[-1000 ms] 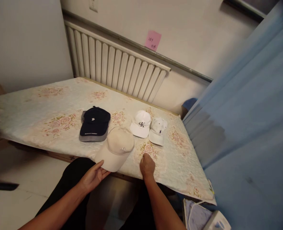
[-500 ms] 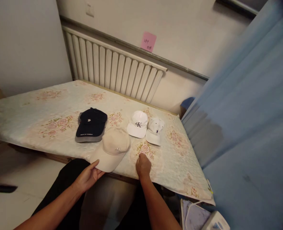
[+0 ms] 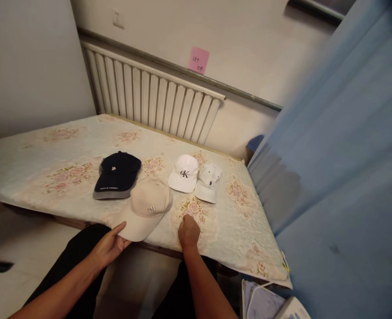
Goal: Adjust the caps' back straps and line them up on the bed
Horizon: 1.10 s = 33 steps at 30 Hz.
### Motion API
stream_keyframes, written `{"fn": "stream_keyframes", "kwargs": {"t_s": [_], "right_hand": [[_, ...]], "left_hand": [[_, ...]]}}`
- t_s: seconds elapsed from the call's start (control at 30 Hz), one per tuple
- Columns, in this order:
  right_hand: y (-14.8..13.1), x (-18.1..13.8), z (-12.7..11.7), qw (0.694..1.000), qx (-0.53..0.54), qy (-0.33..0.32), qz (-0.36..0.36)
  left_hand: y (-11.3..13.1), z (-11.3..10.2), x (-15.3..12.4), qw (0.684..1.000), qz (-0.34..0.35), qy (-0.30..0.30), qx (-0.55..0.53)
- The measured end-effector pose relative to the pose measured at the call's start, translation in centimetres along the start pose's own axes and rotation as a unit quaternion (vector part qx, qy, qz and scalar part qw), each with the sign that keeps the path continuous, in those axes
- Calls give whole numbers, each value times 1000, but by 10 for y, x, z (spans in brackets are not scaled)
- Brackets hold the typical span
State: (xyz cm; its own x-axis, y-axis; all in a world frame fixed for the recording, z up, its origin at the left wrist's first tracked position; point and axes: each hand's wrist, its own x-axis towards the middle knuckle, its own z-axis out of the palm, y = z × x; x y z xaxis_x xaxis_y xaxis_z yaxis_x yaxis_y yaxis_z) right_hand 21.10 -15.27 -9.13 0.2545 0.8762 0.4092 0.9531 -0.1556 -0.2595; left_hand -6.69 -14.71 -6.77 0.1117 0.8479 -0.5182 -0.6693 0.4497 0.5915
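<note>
A beige cap [image 3: 145,207] lies at the near edge of the flowered table cover [image 3: 49,150], brim toward me. My left hand [image 3: 108,245] grips that brim, thumb on top. My right hand [image 3: 189,231] rests on the cover to the right of the beige cap, fingers curled down, holding nothing I can see. Behind the beige cap lie a navy cap with a grey brim [image 3: 118,174], a white cap with a black logo [image 3: 183,173] and a second white cap [image 3: 208,182] touching it.
A white radiator [image 3: 149,95] runs along the far wall with a pink note [image 3: 199,60] above it. A blue curtain [image 3: 342,168] hangs close on the right. Pale fabric and a white object [image 3: 265,303] lie low at the right. My dark trousers [image 3: 83,257] are under the table edge.
The view has drifted, so everything sits a little further left. My left hand keeps its grip on the beige cap's brim and my right hand stays in place on the cover.
</note>
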Motion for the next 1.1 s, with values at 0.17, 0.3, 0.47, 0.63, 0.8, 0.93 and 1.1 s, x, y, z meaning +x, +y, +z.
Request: {"fn": "stream_keyframes", "kwargs": {"t_s": [0.17, 0.3, 0.47, 0.63, 0.8, 0.93, 1.1], "right_hand": [[-1, 1, -1, 1000, 17, 5, -2], [0, 1, -1, 1000, 27, 12, -4], [0, 1, -1, 999, 36, 19, -10], [1, 0, 1, 999, 35, 28, -13], [2, 0, 4, 999, 27, 38, -16], [4, -1, 7, 999, 16, 43, -22], [4, -2, 9, 999, 1, 47, -18]], "left_hand": [[0, 3, 3, 1000, 4, 19, -3], [-1, 4, 3, 1000, -1, 28, 4], [0, 7, 1, 999, -1, 31, -17], [-4, 8, -3, 999, -14, 6, -38], [-21, 16, -17, 998, -37, -26, -33], [-26, 18, -22, 997, -61, -45, -31], [-14, 6, -12, 997, -53, -38, -47]]}}
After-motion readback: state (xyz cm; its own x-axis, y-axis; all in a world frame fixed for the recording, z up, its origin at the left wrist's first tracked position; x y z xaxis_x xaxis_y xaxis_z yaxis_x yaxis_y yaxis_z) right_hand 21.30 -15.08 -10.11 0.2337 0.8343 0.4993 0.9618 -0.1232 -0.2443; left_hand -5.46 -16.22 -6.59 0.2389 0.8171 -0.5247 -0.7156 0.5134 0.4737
